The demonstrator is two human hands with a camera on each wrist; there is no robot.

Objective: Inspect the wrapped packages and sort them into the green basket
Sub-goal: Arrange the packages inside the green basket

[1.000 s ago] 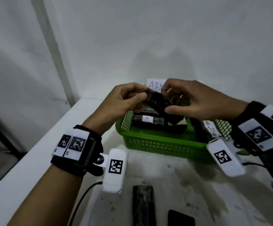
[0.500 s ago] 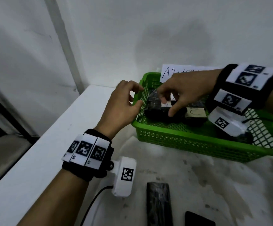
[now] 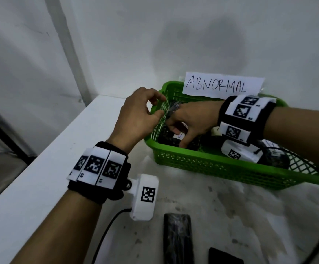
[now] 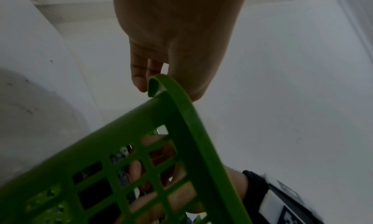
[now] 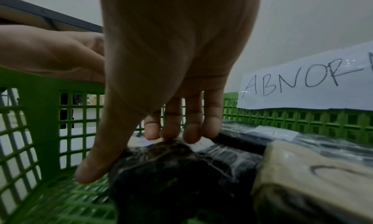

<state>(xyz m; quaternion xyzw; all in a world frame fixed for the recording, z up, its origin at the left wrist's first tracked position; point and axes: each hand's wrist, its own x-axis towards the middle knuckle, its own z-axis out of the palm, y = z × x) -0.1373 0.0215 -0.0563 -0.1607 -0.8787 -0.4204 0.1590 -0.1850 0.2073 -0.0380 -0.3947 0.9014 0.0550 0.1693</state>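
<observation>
Table (image 3: 46, 168) bore the green basket (image 3: 202, 164), labelled "ABNORMAL" on a sign (image 3: 221, 85). Inside it, the right hand (image 3: 191, 119) gripped a black wrapped package (image 5: 171, 171) between thumb and fingers; the left hand (image 3: 137, 115) hovered loosely curled at the rim, holding nothing.

White table (image 3: 40, 168) w/ a scuffed, grey-smudged top runs into a corner of the room. Behind the table: plain white wall (image 3: 193, 35), soft round shadow on it. Left of the table, a grey vertical strip (image 3: 67, 44) runs down the wall to the table's far edge. Further left, below table level, dark diagonal bars (image 3: 0, 134) & a greyish surface (image 3: 0, 172); too blurred to ID. Light dim, even.
</observation>
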